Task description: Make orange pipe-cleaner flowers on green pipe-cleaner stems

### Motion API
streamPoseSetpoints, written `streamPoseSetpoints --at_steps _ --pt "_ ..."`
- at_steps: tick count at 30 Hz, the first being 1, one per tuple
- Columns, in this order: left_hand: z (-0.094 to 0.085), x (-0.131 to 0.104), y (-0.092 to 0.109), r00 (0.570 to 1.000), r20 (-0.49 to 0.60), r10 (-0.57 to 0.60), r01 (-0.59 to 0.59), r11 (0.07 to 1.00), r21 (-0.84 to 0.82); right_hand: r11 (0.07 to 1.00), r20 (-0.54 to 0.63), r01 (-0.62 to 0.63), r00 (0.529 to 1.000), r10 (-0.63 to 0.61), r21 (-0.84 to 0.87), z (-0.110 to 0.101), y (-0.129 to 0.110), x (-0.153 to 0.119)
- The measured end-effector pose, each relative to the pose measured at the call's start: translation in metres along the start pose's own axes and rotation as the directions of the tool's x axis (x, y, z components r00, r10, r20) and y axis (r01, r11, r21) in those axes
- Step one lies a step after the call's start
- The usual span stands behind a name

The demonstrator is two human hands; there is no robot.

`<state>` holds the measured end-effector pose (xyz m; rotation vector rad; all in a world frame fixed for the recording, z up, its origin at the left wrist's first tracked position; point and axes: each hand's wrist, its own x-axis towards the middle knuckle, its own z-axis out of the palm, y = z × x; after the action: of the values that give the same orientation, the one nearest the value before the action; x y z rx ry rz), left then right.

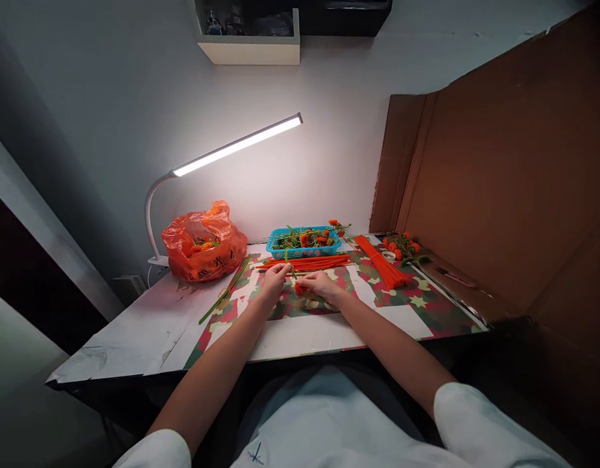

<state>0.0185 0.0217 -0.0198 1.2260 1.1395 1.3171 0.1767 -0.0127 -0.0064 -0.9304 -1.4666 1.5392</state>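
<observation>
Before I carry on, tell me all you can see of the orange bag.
The orange bag looks like thin, shiny, crumpled plastic, with dark printed characters low on its front. It sits open at the left of the table, beside the lamp. Orange and yellowish pieces show inside. Neither the left hand nor the right hand touches it.

Small orange flower (299,289), thin green stem (293,272) slanting, over the star-patterned tabletop (281,310), in front of the blue basket (302,252)
</observation>
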Motion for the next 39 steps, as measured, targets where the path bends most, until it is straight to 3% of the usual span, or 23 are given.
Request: streamPoseSetpoints --at_steps 5,11,19,25,31,39 --pt "-0.002 0.003 0.004 1.000 -0.007 0.009 -0.010 0.995 -0.095 1.000 0.002 -0.023 1.000 0.023 0.010 -0.003 0.001 -0.001" --pt "-0.012 0.007 0.011 0.994 -0.100 0.047 -0.071 0.966 -0.249 0.997 0.046 -0.071 0.996 0.071 0.009 -0.012 -0.001 -0.005" --pt "-0.010 0.002 0.013 0.994 -0.094 0.056 -0.085 0.933 -0.351 0.982 -0.137 0.121 0.985 -0.101 0.147 -0.007 0.002 -0.001" --pt "-0.006 -0.004 0.015 0.999 -0.010 0.041 -0.042 0.949 -0.313 0.953 -0.287 0.217 0.946 -0.152 0.210 -0.004 0.005 0.005" --pt "-0.001 -0.010 0.013 0.996 0.086 -0.016 0.033 0.978 -0.204 0.945 -0.325 0.209 0.938 -0.121 0.250 -0.006 0.006 0.006" --pt "0.001 -0.006 0.008 1.000 -0.003 -0.002 0.001 0.988 -0.152 0.938 -0.384 0.196 0.920 -0.076 0.285 -0.007 0.008 0.012"
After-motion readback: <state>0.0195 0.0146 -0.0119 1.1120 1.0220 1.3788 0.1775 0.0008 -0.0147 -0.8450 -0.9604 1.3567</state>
